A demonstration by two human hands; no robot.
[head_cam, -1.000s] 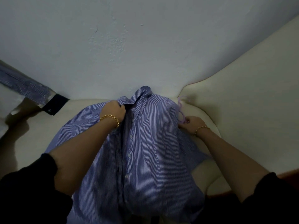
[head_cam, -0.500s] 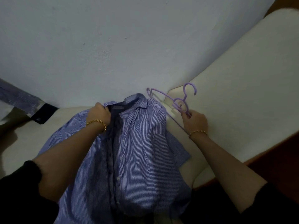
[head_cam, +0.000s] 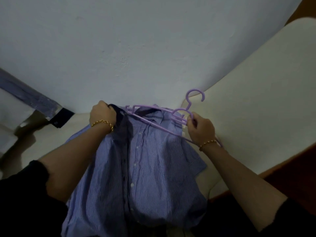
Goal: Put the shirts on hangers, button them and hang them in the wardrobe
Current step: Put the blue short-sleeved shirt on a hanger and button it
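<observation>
Shirt (head_cam: 153, 168): thin woven cotton-like cloth, fine blue-white stripes, creased, with small round white buttons down the placket. It lay front-up and unbuttoned on a smooth cream surface (head_cam: 256, 100), collar toward the wall (head_cam: 136, 48), hem toward the person. The inner side of the open front looked dark.

Hangers (head_cam: 153, 123): slim purple plastic, rounded hooks and thin straight bars. Two hooks showed, bunched together. They were tilted across the collar area, the far ends just beside the left hand and the hooks up over the cream surface.

Left hand (head_cam: 102, 113): fingers curled tight, gripping the shirt's front edge near the collar and lifting it a little. A gold chain bracelet (head_cam: 102, 124) sat on that wrist.

Right hand (head_cam: 201, 128): fingers curled round the hangers just below the hooks, holding them above the shirt's right shoulder. It wore a second gold bracelet (head_cam: 207, 143).

Far left, another striped shirt (head_cam: 25, 94) with a dark cuff (head_cam: 61, 117) lay well apart. The wall was matte, pale, slightly rough plaster.
</observation>
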